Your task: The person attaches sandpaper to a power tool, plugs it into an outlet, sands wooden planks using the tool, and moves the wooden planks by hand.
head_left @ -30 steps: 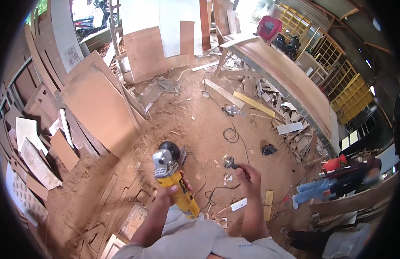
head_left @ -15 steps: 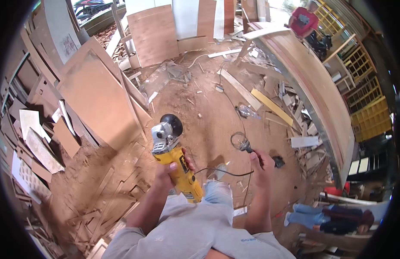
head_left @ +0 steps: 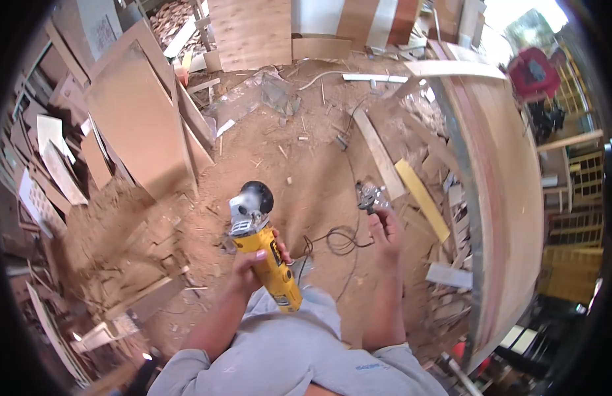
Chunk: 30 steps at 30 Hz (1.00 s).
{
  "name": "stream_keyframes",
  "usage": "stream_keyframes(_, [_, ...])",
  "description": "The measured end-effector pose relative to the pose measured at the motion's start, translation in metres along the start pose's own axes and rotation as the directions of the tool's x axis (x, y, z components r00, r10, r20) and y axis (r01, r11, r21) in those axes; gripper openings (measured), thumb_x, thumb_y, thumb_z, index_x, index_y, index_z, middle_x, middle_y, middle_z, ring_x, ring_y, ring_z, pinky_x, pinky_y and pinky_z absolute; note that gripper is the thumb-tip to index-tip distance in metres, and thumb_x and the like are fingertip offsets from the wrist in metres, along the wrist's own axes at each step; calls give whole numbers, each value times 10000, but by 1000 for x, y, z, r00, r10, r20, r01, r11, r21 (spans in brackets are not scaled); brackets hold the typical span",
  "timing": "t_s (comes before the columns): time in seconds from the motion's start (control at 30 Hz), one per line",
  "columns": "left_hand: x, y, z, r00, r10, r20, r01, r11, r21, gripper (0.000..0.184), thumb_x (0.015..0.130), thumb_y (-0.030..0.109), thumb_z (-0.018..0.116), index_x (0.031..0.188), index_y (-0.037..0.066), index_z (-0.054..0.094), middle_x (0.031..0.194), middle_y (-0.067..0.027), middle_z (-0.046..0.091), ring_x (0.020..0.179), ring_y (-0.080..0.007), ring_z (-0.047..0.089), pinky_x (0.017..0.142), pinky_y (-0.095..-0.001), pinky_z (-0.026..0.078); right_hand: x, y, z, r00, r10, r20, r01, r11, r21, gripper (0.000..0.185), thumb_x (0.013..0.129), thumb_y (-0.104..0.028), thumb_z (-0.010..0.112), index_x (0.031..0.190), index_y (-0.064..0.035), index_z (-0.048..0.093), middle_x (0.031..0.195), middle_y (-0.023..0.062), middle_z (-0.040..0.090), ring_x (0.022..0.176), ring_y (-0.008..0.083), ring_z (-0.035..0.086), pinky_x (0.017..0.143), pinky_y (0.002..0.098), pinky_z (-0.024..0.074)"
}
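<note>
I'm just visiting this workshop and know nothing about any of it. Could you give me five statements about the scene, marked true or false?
1. The left hand grips a yellow power tool. True.
2. The right hand is empty. False: it holds a small dark object, too small to identify.
3. A yellow strip lies to the right of the power tool in the picture. True.
4. The large brown panel at the picture's left lies flat on the ground. False: it stands leaning.
5. A person in a red top is at the upper left. False: that person is at the upper right.
</note>
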<state>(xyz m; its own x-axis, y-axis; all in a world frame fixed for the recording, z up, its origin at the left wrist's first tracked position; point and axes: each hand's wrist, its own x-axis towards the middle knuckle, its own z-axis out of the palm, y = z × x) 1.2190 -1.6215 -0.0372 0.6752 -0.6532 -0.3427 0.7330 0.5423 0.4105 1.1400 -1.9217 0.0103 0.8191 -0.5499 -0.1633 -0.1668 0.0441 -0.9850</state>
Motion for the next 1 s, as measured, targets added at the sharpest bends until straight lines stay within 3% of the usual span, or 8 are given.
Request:
stream_keyframes(0.1, [62,-3,16,995,61,-81,-60,998,13,640,777,244,788,1325,19,546,1048,-134,691,949,-294,727,848,-446,614,91,35,-22,996,-38,84,44,996,-79,251,1094,-230,625,1249,-31,626,836,-98,531,701,-10,429,595,187,324])
stream_keyframes(0.2, [131,-10,10,975,52,-218,-50,999,17,657,753,290,792,1311,39,553,1038,-112,681,937,-278,715,882,-450,601,168,48,-31,993,111,24,-94,923,-374,294,1093,-259,620,1220,5,649,918,-16,634,749,67,549,661,239,437])
stream_keyframes(0.37, [306,-36,-31,960,-65,-272,45,996,-80,498,823,252,761,1250,61,592,989,-109,698,860,-259,721,796,-422,606,339,162,-66,989,115,93,-16,709,-705,339,1080,-294,625,1215,16,653,971,128,722,842,227,659,779,384,521])
stream_keyframes(0.43, [349,-63,-50,934,-139,-328,106,987,-117,484,825,233,768,1245,63,597,970,-105,704,845,-258,722,778,-418,608,376,187,-66,958,279,66,-149,680,-718,363,1059,-322,636,1204,9,670,961,191,736,877,330,696,814,428,533])
stream_keyframes(0.53, [413,-91,-88,919,-167,-357,132,984,-120,467,830,185,780,1243,61,600,954,-106,714,828,-256,726,752,-414,612,453,278,-91,947,292,135,-26,488,-872,356,1037,-318,651,1209,-8,684,1013,224,739,928,414,700,835,469,542])
stream_keyframes(0.73, [455,-135,-160,840,-222,-495,128,968,-217,406,839,165,775,1196,41,628,986,-105,709,854,-249,724,786,-402,608,594,463,-98,901,414,134,-39,384,-923,290,1005,-221,631,1222,-37,687,1077,236,739,1032,437,697,891,544,537])
stream_keyframes(0.83, [464,-150,-199,802,-215,-558,133,974,-183,512,808,187,795,1257,26,608,995,-107,700,878,-258,727,811,-409,611,660,566,-102,901,297,316,239,268,-933,320,943,-120,598,1235,-86,725,1040,230,744,1016,422,713,905,521,543])
stream_keyframes(1.0, [479,-146,-221,791,-220,-571,166,975,-147,664,728,202,859,1297,-3,586,1024,-125,710,896,-274,738,842,-419,610,729,655,-78,893,188,410,381,169,-909,415,930,-128,597,1340,-111,663,1318,216,685,1281,405,607,1066,532,498])
